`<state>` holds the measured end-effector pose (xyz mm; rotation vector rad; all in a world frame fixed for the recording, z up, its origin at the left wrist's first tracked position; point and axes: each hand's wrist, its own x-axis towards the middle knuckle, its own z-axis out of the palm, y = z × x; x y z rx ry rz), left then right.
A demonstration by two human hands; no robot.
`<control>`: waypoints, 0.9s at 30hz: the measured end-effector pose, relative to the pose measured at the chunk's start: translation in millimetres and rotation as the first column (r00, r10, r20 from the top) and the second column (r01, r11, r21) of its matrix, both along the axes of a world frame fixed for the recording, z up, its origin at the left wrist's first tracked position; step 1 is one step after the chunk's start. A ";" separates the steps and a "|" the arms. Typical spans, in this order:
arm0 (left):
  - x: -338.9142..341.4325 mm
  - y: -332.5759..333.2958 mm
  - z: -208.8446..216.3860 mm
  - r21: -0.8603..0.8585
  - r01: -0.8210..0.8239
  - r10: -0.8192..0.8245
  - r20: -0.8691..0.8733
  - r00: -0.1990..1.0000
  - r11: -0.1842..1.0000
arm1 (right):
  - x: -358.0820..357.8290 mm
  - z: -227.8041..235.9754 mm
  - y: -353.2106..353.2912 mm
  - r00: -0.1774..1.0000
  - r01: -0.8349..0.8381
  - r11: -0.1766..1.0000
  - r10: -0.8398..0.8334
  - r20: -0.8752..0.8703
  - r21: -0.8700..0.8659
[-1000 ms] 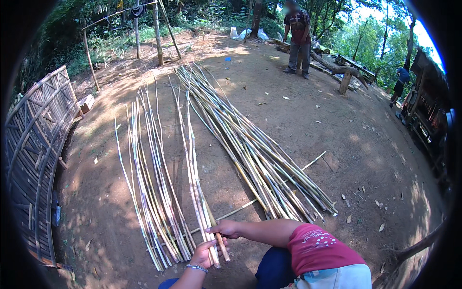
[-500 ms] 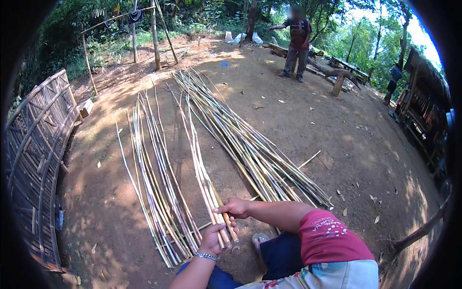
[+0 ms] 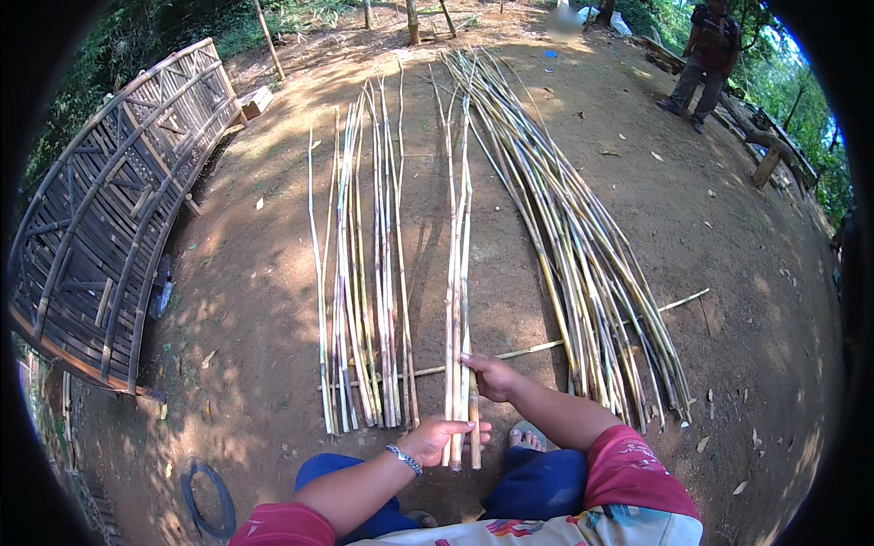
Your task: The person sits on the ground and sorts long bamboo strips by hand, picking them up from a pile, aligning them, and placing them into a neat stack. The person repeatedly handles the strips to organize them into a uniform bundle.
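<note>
A few long thin bamboo poles (image 3: 455, 300) lie pointing away from me, their near ends raised between my knees. My left hand (image 3: 442, 440) is closed around them close to the cut ends. Farther up, my right hand (image 3: 492, 376) grips the same poles from the right side, thumb on top. To the left lies a loose row of similar poles (image 3: 340, 346). A larger, denser pile of poles (image 3: 583, 264) fans out to the right. One thin pole (image 3: 523, 352) runs crosswise on the ground beneath the near ends.
A slatted bamboo panel (image 3: 137, 191) stands along the left. Near it lie a clear plastic bottle (image 3: 164, 298) and a dark coil (image 3: 188, 496). Another person (image 3: 706, 59) stands at the far right, near a log seat (image 3: 769, 168). The ground is bare dirt with scattered leaves.
My view has turned left and downward, so the poles appear farther right and more upright. My right hand remains on the held poles, now slightly farther from my left hand.
</note>
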<state>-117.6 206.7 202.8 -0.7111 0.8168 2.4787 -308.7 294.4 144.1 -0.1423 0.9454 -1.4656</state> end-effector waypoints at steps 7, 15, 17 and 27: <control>-0.3 18.2 4.8 -0.023 -0.034 0.034 -0.017 0.999 0.999 | -6.4 -4.3 -20.7 0.975 0.116 0.992 -0.104 0.194 -0.053; 14.3 5.8 22.1 -0.137 -0.056 0.034 -0.156 0.987 0.989 | 0.7 51.2 -32.3 0.983 0.183 0.982 -0.183 0.014 -0.044; 12.0 6.0 39.3 -0.162 -0.060 0.036 -0.147 0.988 0.985 | 2.6 70.9 -33.3 0.975 0.220 0.974 -0.221 -0.022 -0.046; -1.6 -15.9 32.4 -0.101 -0.186 0.174 -0.119 0.978 0.977 | -15.2 70.8 -70.9 0.986 0.143 0.989 -0.146 -0.082 -0.045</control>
